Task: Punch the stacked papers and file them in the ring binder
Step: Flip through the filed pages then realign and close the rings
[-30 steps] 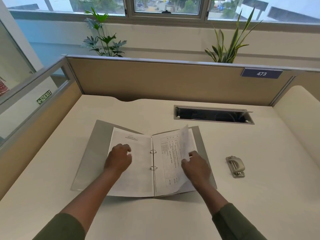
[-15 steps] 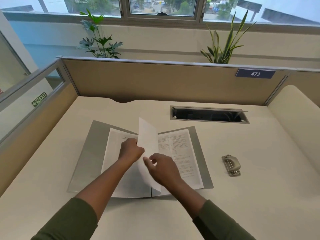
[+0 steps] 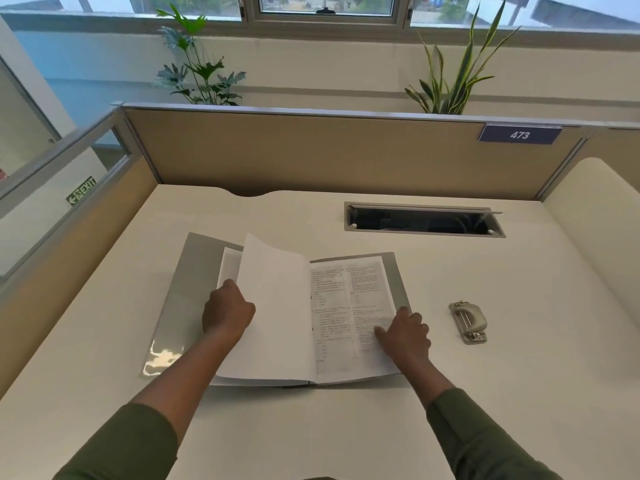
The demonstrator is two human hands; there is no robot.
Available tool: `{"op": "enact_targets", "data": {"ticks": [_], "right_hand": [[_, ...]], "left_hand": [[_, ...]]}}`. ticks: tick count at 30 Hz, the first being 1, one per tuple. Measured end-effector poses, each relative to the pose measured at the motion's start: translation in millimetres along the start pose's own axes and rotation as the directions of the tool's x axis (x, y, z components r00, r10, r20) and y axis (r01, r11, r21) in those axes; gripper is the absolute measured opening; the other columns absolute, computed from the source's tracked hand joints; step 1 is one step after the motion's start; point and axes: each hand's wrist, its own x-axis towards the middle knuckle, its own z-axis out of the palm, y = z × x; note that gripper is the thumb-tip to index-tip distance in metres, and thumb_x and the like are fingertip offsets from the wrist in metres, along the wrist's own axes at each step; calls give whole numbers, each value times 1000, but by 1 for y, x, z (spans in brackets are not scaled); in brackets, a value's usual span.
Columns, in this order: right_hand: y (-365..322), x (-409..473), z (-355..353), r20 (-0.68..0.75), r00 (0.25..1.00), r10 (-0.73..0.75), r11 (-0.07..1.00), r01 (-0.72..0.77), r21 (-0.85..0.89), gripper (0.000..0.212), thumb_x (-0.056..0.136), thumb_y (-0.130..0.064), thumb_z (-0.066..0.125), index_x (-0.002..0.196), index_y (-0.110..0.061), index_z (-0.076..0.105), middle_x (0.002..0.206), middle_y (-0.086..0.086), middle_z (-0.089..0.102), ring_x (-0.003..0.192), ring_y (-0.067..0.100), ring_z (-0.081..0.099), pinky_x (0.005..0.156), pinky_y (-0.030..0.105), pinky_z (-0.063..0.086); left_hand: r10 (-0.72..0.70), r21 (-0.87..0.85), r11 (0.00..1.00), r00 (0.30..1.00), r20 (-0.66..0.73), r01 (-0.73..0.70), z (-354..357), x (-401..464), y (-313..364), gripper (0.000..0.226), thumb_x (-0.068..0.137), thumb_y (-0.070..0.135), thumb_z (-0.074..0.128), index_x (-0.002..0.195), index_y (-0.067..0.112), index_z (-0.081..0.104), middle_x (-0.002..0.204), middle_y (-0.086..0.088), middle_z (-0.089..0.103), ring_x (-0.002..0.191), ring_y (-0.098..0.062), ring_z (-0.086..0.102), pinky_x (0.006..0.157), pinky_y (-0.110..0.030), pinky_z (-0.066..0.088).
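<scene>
A grey ring binder [image 3: 180,292] lies open on the white desk [image 3: 519,393]. Printed papers [image 3: 346,306] sit filed on its right side. A blank-backed sheet [image 3: 277,306] is turned over toward the left side, its top edge still lifted. My left hand [image 3: 227,311] holds this sheet's left edge with curled fingers. My right hand [image 3: 403,332] rests on the printed page at the right, fingers lightly bent, near the page's outer edge. The rings are hidden under the turned sheet. A metal hole punch [image 3: 468,321] sits on the desk to the right of the binder.
A cable slot [image 3: 424,221] is cut into the desk behind the binder. Beige partition panels [image 3: 311,154] close the desk at the back and both sides. Two potted plants stand behind the partition.
The sheet that stood upright between both hands has swung left and lies nearly flat under my left hand. My right hand let go and moved right onto the printed page.
</scene>
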Motion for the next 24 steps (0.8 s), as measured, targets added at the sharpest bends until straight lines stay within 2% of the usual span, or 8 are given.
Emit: {"op": "enact_targets", "data": {"ticks": [3,6,12,16,19,21,24], "right_hand": [[4,8,4,77,995,70,990,-79,118,68,83,-38,71,133,-9,36,131,15,44,123,37,45,96,49,44],[10,14,7,125,986,110,981,-128,149,66,78,-33,77,128,-7,42,128,16,48,119,37,49,95,45,46],[15,16,9,109,988,111,972,-131,194,57,76,-27,80,118,-4,49,119,16,56,110,35,57,86,40,51],[15,17,10,80,989,127,974,-140,180,55,75,-28,81,115,-4,51,118,15,59,111,34,57,88,39,49],[16,17,9,89,986,138,964,-155,217,40,80,-20,77,107,-2,54,112,16,64,103,33,62,74,32,48],[17,18,6,92,984,155,954,-173,244,27,83,-17,72,98,-3,55,107,15,65,90,31,62,66,29,43],[17,18,1,108,975,192,938,-215,273,19,87,-18,67,91,-7,52,95,10,60,79,25,52,66,27,41]], "left_hand": [[9,46,999,1000,-6,-9,0,-1,-5,28,77,3,54,104,5,47,94,-17,62,83,-38,63,68,-37,54],[35,78,996,999,-18,-34,1,-3,-5,25,78,2,51,101,5,44,95,-18,62,84,-40,63,68,-37,51],[67,128,990,997,-44,-61,2,-4,-4,27,79,1,53,104,4,43,98,-20,63,88,-41,63,69,-38,50],[72,127,990,995,-65,-64,1,0,-11,30,79,2,56,105,4,41,98,-19,62,87,-41,63,67,-38,49],[77,139,988,994,-77,-65,0,0,-15,31,79,2,56,104,4,39,98,-19,61,85,-41,63,65,-38,48],[84,159,985,993,-78,-71,0,0,-16,31,79,1,55,105,4,38,97,-19,60,84,-40,63,64,-38,48],[88,180,981,993,-79,-72,1,0,-16,32,79,1,54,106,4,38,98,-19,58,84,-40,62,65,-39,49]]}}
